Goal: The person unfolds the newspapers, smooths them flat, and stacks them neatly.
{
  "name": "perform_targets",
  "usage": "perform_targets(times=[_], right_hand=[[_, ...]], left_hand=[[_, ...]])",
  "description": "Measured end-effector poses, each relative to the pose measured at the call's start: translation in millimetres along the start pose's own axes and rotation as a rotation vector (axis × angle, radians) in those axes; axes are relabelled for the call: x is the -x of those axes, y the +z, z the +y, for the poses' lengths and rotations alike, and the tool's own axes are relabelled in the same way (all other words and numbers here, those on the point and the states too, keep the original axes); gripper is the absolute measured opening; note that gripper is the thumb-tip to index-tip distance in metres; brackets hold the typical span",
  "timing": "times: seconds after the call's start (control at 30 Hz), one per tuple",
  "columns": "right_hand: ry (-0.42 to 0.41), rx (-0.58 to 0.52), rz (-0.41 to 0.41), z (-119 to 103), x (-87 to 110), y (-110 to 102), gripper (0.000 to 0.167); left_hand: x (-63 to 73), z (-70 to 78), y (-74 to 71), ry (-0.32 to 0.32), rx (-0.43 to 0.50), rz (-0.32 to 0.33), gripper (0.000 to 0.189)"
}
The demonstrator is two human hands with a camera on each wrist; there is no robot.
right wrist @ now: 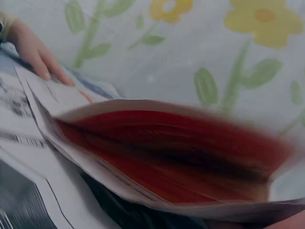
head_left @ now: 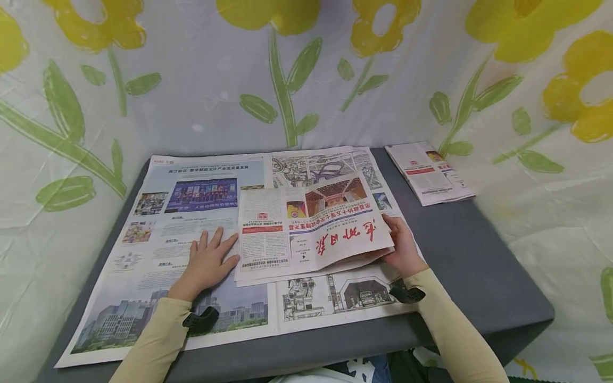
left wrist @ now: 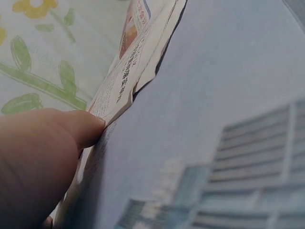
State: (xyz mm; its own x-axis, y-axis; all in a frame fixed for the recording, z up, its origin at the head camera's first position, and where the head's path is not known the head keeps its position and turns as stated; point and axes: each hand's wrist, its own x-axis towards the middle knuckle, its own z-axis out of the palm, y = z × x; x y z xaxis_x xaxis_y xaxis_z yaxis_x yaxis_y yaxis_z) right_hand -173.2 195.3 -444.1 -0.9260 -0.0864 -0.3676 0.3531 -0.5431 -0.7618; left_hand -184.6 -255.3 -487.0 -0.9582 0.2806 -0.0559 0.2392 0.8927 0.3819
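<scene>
A folded newspaper with red headline characters lies over a large spread-out newspaper sheet. My left hand rests with straight, spread fingers on the sheet, its thumb at the folded paper's left edge. In the left wrist view the thumb touches that edge of the folded layers. On the other side, my right hand grips the folded newspaper's right end, which is raised a little. The right wrist view shows its layers gaping, with a red inner page; most of the right hand is out of that view.
A smaller folded newspaper lies at the table's back right. The dark grey table extends to the right of the sheet, its front edge close to the forearms. A flower-printed curtain hangs behind and at both sides.
</scene>
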Motion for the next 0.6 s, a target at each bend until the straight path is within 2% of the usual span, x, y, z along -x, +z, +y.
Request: perform_targets(times=[0.07, 0.13, 0.2, 0.37, 0.5, 0.6], right_hand=[[0.024, 0.105, 0.035, -2.6, 0.7, -4.1, 0.056], [-0.002, 0.248, 0.067, -4.9, 2.0, -8.1, 0.065], [-0.064, 0.423, 0.108, -5.7, 3.2, -10.3, 0.068], [-0.272, 0.959, 0.201, 0.4, 5.0, -10.4, 0.067], [-0.396, 1.291, 0.131, 11.6, 4.0, -9.6, 0.065], [-0.426, 1.493, 0.034, 20.3, 3.7, -9.0, 0.066]], left_hand=[[0.5, -0.7, 0.2, 0.001, 0.001, 0.002, 0.063], [0.7, -0.7, 0.2, 0.004, 0.004, 0.004, 0.063], [0.6, -0.4, -0.1, 0.007, 0.006, 0.005, 0.064], [0.6, -0.7, -0.4, 0.004, 0.004, 0.005, 0.064], [0.5, -1.6, 0.3, 0.004, 0.006, 0.011, 0.064], [0.4, -1.9, 1.1, 0.006, 0.007, 0.013, 0.063]])
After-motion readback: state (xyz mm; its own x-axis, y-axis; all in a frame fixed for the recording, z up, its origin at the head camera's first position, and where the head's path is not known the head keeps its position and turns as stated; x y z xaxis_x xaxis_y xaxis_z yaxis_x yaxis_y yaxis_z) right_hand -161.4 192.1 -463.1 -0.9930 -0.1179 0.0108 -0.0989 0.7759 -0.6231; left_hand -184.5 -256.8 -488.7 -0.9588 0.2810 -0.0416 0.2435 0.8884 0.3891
